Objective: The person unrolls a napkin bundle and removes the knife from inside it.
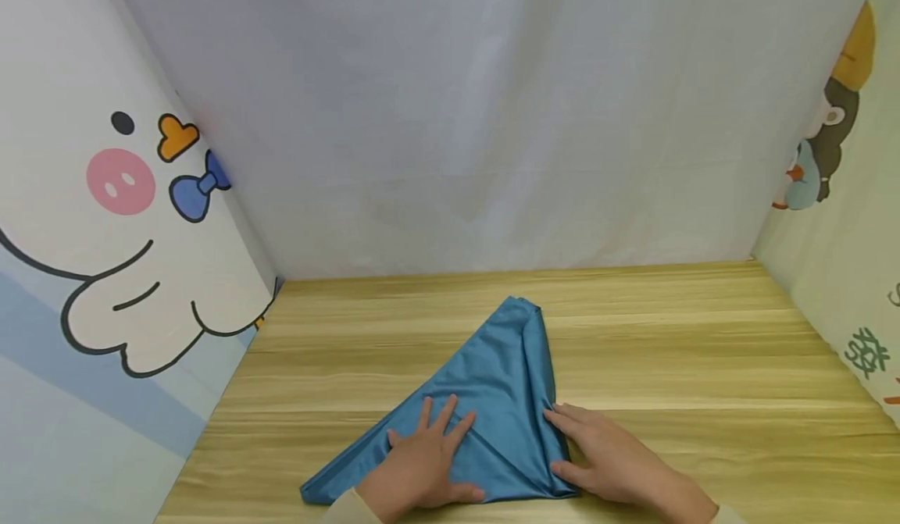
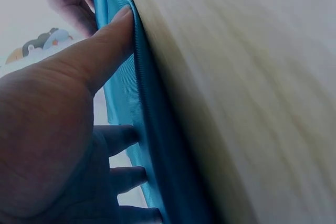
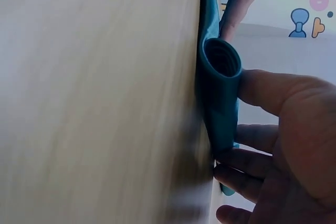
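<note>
A shiny blue cloth point(image 1: 485, 399), folded into a triangle, lies on the wooden table. Its right edge is turned over into a loose roll point(image 1: 540, 368), whose hollow end point(image 3: 222, 59) shows in the right wrist view. My left hand point(image 1: 425, 454) rests on the lower middle of the cloth with its fingers spread. The left thumb point(image 2: 113, 43) lies near the cloth's front edge. At the rolled right edge, my right hand point(image 1: 608, 454) touches the roll with its thumb and fairly straight fingers; the right thumb point(image 3: 262, 90) meets the roll close to its hollow end.
The wooden table point(image 1: 668, 336) stretches out around the cloth. A plain white curtain point(image 1: 492, 118) stands behind it. Printed panels close off both sides, with a cartoon duck point(image 1: 119, 235) on the left and small figures point(image 1: 830, 133) on the right.
</note>
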`<state>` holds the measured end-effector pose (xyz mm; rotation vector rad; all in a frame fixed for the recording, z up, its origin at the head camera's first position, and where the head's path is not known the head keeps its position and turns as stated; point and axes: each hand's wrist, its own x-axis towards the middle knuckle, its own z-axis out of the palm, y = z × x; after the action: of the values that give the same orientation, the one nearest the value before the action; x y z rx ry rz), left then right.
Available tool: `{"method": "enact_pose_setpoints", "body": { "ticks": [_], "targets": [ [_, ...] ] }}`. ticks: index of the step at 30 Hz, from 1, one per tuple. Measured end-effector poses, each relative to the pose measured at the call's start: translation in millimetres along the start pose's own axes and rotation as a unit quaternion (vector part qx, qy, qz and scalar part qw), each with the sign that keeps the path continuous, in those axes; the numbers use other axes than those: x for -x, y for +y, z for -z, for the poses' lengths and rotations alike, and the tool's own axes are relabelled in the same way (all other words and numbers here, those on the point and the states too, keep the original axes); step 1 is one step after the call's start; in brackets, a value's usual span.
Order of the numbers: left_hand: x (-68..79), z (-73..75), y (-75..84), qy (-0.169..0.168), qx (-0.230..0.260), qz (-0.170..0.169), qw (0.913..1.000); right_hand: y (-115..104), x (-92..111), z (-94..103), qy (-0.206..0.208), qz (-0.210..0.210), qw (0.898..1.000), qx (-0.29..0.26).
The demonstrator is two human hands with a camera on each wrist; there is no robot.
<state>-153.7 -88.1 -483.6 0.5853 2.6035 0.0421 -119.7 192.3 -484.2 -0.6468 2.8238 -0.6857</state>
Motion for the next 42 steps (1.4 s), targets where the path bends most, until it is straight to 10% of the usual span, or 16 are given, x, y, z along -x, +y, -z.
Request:
{"method": "enact_pose_setpoints", "body": {
  "ticks": [13, 25, 42],
  "targets": [
    [6.5, -2.1, -20.2, 0.022, -0.010, -0.035, 0.9991, -12.3, -5.9, -8.2, 0.013, 0.000, 1.000, 0.011],
    [7.4, 1.8, -18.3, 0.029, -0.023, -0.025, 0.9990, -17.7, -11.6, -6.0, -0.002, 0.087, 0.994, 0.059],
    [5.0, 2.9, -19.7, 0.015, -0.006, -0.030, 0.9994, -8.9, -6.5, -7.6, 0.012, 0.060, 0.996, 0.064]
  ]
}}
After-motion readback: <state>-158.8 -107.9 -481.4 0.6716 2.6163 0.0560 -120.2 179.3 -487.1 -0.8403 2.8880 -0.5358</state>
